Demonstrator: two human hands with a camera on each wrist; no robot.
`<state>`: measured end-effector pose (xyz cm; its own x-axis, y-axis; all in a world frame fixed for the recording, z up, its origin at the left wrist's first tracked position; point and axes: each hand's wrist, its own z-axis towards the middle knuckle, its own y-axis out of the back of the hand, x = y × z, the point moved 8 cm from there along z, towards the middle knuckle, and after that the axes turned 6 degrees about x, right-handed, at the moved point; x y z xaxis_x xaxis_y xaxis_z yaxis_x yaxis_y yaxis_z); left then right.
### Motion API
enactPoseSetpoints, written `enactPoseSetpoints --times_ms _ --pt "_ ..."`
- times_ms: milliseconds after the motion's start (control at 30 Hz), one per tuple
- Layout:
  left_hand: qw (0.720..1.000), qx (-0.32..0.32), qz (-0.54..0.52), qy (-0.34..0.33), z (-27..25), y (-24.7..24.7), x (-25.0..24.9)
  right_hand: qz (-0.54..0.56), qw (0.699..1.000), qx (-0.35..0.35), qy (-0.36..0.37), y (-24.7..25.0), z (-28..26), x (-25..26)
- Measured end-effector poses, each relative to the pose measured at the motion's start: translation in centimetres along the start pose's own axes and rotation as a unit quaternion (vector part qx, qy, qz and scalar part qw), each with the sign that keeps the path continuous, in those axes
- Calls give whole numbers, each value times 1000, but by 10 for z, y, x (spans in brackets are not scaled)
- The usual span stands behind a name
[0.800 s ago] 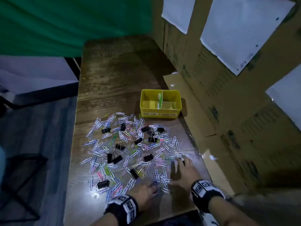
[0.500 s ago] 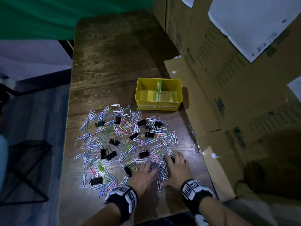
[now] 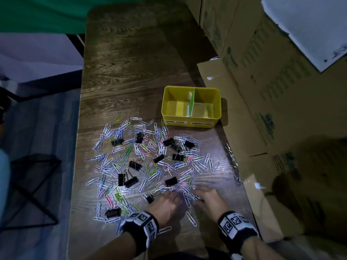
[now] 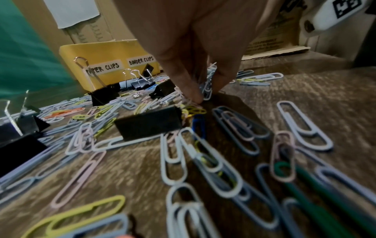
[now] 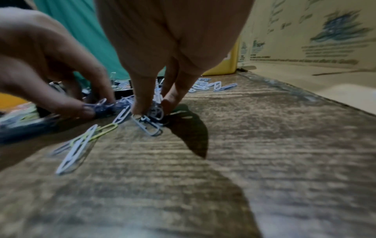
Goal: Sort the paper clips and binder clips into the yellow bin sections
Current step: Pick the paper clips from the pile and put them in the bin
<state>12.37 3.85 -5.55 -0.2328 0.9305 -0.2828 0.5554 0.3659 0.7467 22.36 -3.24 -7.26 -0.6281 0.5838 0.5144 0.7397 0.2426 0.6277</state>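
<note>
Cardboard boxes (image 3: 281, 91) flank the wooden table (image 3: 131, 62); both hands' curled fingers pinch paper clips (image 3: 185, 194).

Dark wood-grain table (image 3: 131, 72) carrying a yellow bin (image 3: 190, 123) and a spread of clips.

The yellow bin sits near the table's right edge, a green divider (image 3: 192, 102) splitting it in two; its front wall bears the labels "PAPER CLIPS" and "BINDER CLIPS". Just in front of the bin and to its left, pastel paper clips (image 3: 142, 166) lie scattered flat on the wood, many overlapping. Black binder clips (image 3: 170, 181) sit among them, about a dozen as far as the dim light lets one count. Beyond the bin the tabletop shows only wood grain.
</note>
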Motion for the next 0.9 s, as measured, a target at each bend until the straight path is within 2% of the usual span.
enactPoseSetpoints --times_ms 67,133,167,200,300,367,433,500,667,733,800,867,900 --pt "1000 5 -6 7 0 3 3 66 998 -2 -14 5 1 -10" --pt "998 -39 -39 8 0 4 13 134 990 -16 -29 9 1 -20" --pt "995 -65 -81 11 -1 7 19 169 985 -29 -34 11 1 -25" --pt "986 -70 -150 26 -4 9 26 204 978 -39 -35 12 1 -30" --pt "964 -78 -249 45 -14 11 46 280 958 -47 -32 14 -3 -35" --pt "922 -55 -373 86 -22 12 58 316 947 -59 -24 21 -7 -32" --pt "855 -39 -507 103 -29 20 68 363 927 -95 -12 35 -13 -26" --pt "821 -57 -561 90 -35 47 76 405 904 -139 -2 52 -21 -20" --pt "797 -193 -571 27 -22 165 103 480 846 -226 53 113 -42 9" --pt "787 -249 -564 15 -5 212 116 492 835 -237 72 138 -45 21" --pt "778 -298 -553 21 22 249 134 480 838 -244 91 167 -45 35" --pt "785 -327 -523 47 53 272 149 465 842 -250 112 196 -39 48" --pt "805 -332 -488 68 67 278 153 464 841 -251 120 210 -33 53"
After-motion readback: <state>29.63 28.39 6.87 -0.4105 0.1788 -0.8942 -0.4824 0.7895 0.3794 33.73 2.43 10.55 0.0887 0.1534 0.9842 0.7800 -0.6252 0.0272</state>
